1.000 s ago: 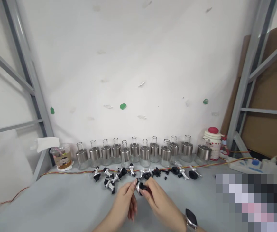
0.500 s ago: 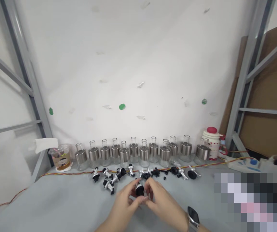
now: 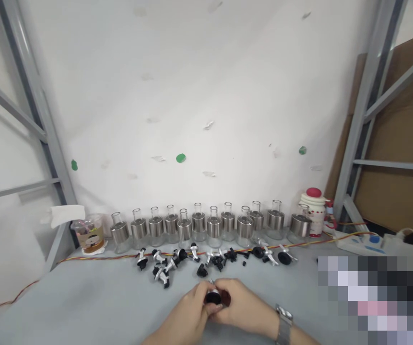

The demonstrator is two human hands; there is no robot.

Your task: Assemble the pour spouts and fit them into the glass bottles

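My left hand (image 3: 191, 306) and my right hand (image 3: 241, 304) meet low in the middle of the head view. Both close around a black-and-silver pour spout (image 3: 213, 297), whose round black end faces me; the fingers hide much of it. On the table just beyond my fingertips lies a black ribbed stopper (image 3: 202, 270). Further back are several more pour spouts, silver with black ends, such as one on the left (image 3: 162, 276) and one on the right (image 3: 284, 258). Small black parts (image 3: 231, 255) lie loose among them.
Several glass bottles with steel sleeves (image 3: 214, 225) stand in a row along the wall. A twisted red-yellow wire (image 3: 112, 258) crosses the table (image 3: 84, 302) before them. At left is a plastic cup (image 3: 91, 235); at right, a white jar (image 3: 313, 213) and a power strip (image 3: 364, 243).
Both hands have drawn a little nearer to me, keeping hold of a piece, now turned differently. The black stopper beyond my fingers is now plainly visible on the table.
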